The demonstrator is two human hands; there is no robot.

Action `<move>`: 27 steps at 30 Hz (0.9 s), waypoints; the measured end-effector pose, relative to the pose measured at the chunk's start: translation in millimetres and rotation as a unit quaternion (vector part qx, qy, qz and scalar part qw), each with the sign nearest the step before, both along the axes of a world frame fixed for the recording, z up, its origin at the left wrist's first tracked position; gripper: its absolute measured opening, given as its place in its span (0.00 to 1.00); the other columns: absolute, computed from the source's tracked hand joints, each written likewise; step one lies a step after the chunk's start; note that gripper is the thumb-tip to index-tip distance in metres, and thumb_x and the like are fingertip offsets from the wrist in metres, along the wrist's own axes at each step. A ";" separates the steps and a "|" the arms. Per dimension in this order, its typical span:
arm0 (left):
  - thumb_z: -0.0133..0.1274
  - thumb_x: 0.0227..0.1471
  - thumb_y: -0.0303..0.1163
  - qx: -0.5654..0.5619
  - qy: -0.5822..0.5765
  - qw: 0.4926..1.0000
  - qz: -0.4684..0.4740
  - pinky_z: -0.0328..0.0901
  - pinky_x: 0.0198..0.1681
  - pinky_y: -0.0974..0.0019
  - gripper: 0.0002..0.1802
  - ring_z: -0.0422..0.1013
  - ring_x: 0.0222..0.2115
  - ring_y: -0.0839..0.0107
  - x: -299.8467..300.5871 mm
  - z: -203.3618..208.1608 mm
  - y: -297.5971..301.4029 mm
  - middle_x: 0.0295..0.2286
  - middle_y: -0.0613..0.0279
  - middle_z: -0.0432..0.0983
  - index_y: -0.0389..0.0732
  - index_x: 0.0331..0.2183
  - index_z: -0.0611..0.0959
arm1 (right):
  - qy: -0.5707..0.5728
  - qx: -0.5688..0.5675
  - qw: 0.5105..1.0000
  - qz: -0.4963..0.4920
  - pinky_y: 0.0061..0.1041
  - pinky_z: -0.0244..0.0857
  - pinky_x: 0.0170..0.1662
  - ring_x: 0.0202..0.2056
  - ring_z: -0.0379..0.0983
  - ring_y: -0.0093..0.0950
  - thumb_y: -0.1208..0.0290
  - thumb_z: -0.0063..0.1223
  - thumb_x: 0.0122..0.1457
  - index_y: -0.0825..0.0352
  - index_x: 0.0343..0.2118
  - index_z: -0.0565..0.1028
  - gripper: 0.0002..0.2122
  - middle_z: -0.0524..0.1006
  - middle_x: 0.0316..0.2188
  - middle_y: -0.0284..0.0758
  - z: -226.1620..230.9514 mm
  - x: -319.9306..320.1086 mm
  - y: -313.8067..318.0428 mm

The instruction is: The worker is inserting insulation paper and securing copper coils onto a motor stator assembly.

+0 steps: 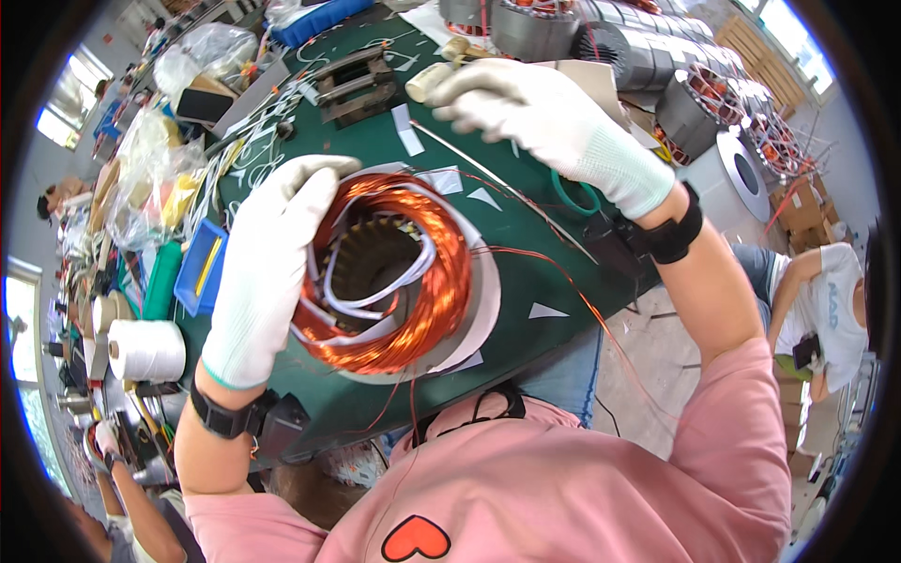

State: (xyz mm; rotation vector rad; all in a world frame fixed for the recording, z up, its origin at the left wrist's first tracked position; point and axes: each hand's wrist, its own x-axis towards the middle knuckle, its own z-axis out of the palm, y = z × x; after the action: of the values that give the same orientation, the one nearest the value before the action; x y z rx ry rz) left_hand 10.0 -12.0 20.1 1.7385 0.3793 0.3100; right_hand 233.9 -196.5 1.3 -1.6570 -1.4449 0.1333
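Observation:
A motor stator (383, 255) with a thick ring of copper windings sits on the green tabletop in front of me. White insulation strips show inside its bore. My left hand (286, 211), in a white knit glove, grips the stator's left and far side; some fingertips are hidden. My right hand (521, 108), gloved too, is raised beyond the stator at the right, its fingers stretched leftward and slightly blurred. It appears to hold nothing. Nearest to those fingers is a cream mallet-like head (428, 83). Reddish lead wires (572, 286) trail from the stator to the right.
A thin rod (502, 190), paper scraps (484, 197) and a dark metal fixture (357, 86) lie on the table. Further stators (535, 30) line the far right. A blue tray (200, 267) and white thread spool (147, 351) are at left. Other people sit on both sides.

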 end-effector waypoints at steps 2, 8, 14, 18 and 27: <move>0.47 0.68 0.37 0.017 0.008 1.000 0.025 0.66 0.54 0.71 0.18 0.74 0.45 0.77 1.1 -1.0 -3.2 0.44 0.61 0.80 0.32 0.48 0.81 | -0.034 -0.094 0.975 -0.197 0.36 0.71 0.43 0.37 0.79 0.40 0.62 0.51 0.64 0.68 0.36 0.79 0.12 0.82 0.32 0.40 -38.8 16.2 -39.2; 0.49 0.68 0.34 -0.025 0.001 0.999 0.041 0.69 0.52 0.71 0.17 0.76 0.44 0.77 2.3 4.8 -8.1 0.44 0.58 0.80 0.31 0.50 0.79 | -0.214 -0.185 0.940 -0.191 0.42 0.70 0.45 0.43 0.75 0.42 0.74 0.55 0.55 0.64 0.41 0.79 0.11 0.77 0.38 0.43 -107.9 14.9 -71.0; 0.51 0.68 0.32 -0.037 0.014 0.997 0.065 0.72 0.47 0.74 0.15 0.77 0.41 0.78 4.5 3.0 -2.4 0.43 0.60 0.80 0.32 0.49 0.79 | -0.218 -0.200 0.953 -0.068 0.41 0.73 0.42 0.39 0.79 0.44 0.66 0.61 0.54 0.65 0.39 0.82 0.12 0.81 0.35 0.43 -102.8 30.1 29.9; 0.51 0.68 0.32 -0.033 0.015 0.998 0.060 0.72 0.46 0.73 0.14 0.77 0.41 0.77 10.8 3.0 -3.5 0.42 0.60 0.80 0.32 0.49 0.80 | -0.248 -0.298 0.917 -0.089 0.41 0.76 0.39 0.35 0.82 0.45 0.55 0.72 0.47 0.68 0.35 0.84 0.20 0.83 0.32 0.45 -111.2 33.2 58.8; 0.51 0.67 0.30 0.041 0.013 0.998 0.047 0.70 0.48 0.72 0.13 0.76 0.42 0.77 5.1 2.2 0.1 0.42 0.61 0.81 0.33 0.48 0.81 | -0.160 -0.233 0.936 -0.210 0.40 0.71 0.50 0.45 0.78 0.43 0.60 0.62 0.53 0.59 0.41 0.82 0.14 0.82 0.39 0.40 -76.5 69.2 1.1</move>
State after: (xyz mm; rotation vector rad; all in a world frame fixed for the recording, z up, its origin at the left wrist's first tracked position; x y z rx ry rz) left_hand 15.1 -11.9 22.4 1.8106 0.4736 0.3744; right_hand 303.1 -195.4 -75.2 -2.4365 -1.3149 -0.0446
